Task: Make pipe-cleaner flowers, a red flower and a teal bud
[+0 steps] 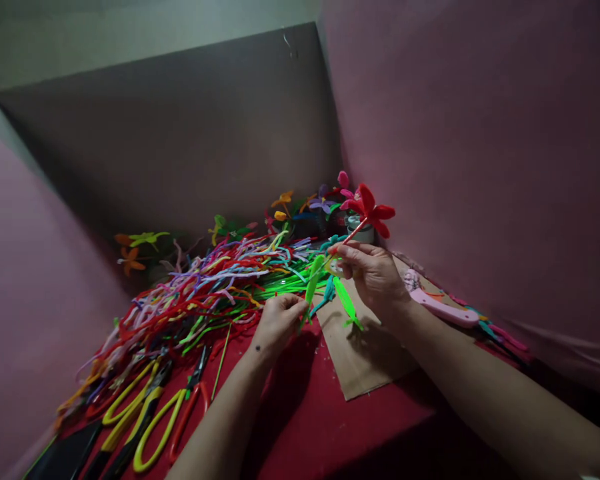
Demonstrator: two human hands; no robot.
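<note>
Well, flower (pixel 369 211): red, fuzzy petals
Stem (pixel 355 231): slim, reddish
Right hand (pixel 377 275): pinching stem
Left hand (pixel 279 321): pinching green leaf (pixel 313 285)

The person's left hand (pixel 280 319) and right hand (pixel 377 277) are both bare, and so are the left forearm (pixel 225 407) and right forearm (pixel 480 373). A small, round, dark spot (pixel 258 347) marks the back of the left wrist, just below the hand. The left forearm is slim at the wrist and broadens toward the near edge of the view. The right forearm, seen along a longer stretch, also widens from a narrow wrist toward the near right corner. There, a small pale patch (pixel 589 476) shows at the very edge, too slight and blurred to identify.
</note>
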